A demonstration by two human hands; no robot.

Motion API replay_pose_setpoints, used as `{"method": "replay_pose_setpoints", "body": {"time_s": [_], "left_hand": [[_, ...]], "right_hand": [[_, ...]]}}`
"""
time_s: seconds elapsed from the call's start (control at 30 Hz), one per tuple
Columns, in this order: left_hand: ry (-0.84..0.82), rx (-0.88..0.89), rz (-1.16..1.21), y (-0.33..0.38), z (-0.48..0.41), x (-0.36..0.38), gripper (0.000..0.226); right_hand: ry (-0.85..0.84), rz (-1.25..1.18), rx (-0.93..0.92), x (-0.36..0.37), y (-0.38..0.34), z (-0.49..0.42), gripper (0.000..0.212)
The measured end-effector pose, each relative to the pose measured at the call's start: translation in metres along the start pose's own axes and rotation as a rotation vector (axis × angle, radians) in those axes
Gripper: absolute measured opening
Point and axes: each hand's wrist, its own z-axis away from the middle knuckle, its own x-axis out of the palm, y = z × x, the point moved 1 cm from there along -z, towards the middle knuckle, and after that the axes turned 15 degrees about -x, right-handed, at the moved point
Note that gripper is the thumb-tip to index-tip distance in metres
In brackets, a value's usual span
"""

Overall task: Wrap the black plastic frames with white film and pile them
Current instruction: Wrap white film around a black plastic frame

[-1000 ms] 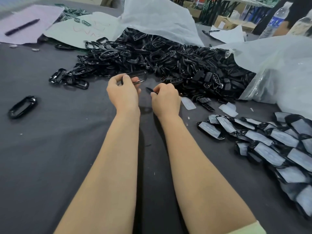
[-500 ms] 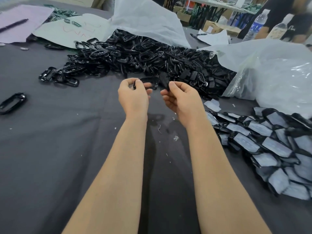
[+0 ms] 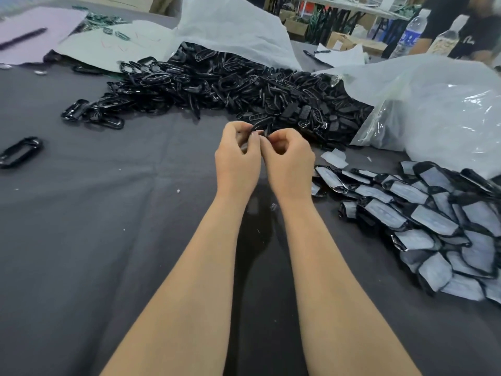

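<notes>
1. Black oval plastic frame [image 3: 260, 125] is held up off the table, just in front of the loose heap. It sits between both hands, and only its upper edge shows above the fingertips.
2. The left hand [image 3: 235, 161] is curled, its fingers [image 3: 252, 137] pinching the frame. The right hand [image 3: 288, 164] is curled too, its fingers [image 3: 271, 141] closing on the same frame, so the two hands meet at the fingertips. Whether any film is in the pinch cannot be told.
3. A big heap of unwrapped black frames [image 3: 230, 88] spills across the far side of the table between a white woven sack [image 3: 230, 31] and a translucent plastic bag [image 3: 433, 104].
4. A pile of frames wrapped in white film [image 3: 433, 221] lies overlapping at the right, below the translucent bag.
5. The table [image 3: 108, 240] is covered in creased dark grey cloth with small white specks. One stray black frame [image 3: 20, 151] lies alone at its far left, and small cut pieces of white film [image 3: 334, 157] lie just beside the wrapped pile.
6. At the far left corner are a lilac paper sheet [image 3: 54, 31] carrying a black pen [image 3: 23, 38], and a pale green sheet [image 3: 108, 47].
7. Behind stand cardboard boxes [image 3: 341, 40] and a clear water bottle [image 3: 409, 36]. A person in a black shirt [image 3: 447, 20] is at the top right.
</notes>
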Motion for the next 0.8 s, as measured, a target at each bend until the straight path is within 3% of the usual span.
{"method": "replay_pose_setpoints", "body": {"time_s": [0.2, 0.3, 0.4, 0.5, 0.67, 0.8], "left_hand": [[0.039, -0.048, -0.001, -0.004, -0.004, -0.003, 0.012], [0.050, -0.077, 0.047, -0.004, -0.005, -0.004, 0.012], [0.012, -0.082, 0.090, -0.002, -0.003, -0.004, 0.015], [-0.026, -0.104, 0.103, -0.002, -0.003, -0.003, 0.010], [-0.092, -0.146, 0.179, -0.001, -0.002, -0.004, 0.009], [-0.032, -0.127, 0.044, -0.003, -0.003, -0.003, 0.013]], "right_hand": [[-0.102, -0.054, 0.016, 0.000, 0.001, 0.000, 0.018], [0.013, -0.151, 0.096, -0.002, 0.005, -0.001, 0.009], [0.114, -0.321, 0.270, -0.006, 0.013, -0.002, 0.018], [0.053, -0.562, 0.396, -0.004, 0.017, -0.003, 0.011], [0.056, -0.641, 0.449, -0.003, 0.019, -0.004, 0.007], [0.038, -0.657, 0.491, -0.004, 0.020, -0.005, 0.008]]}}
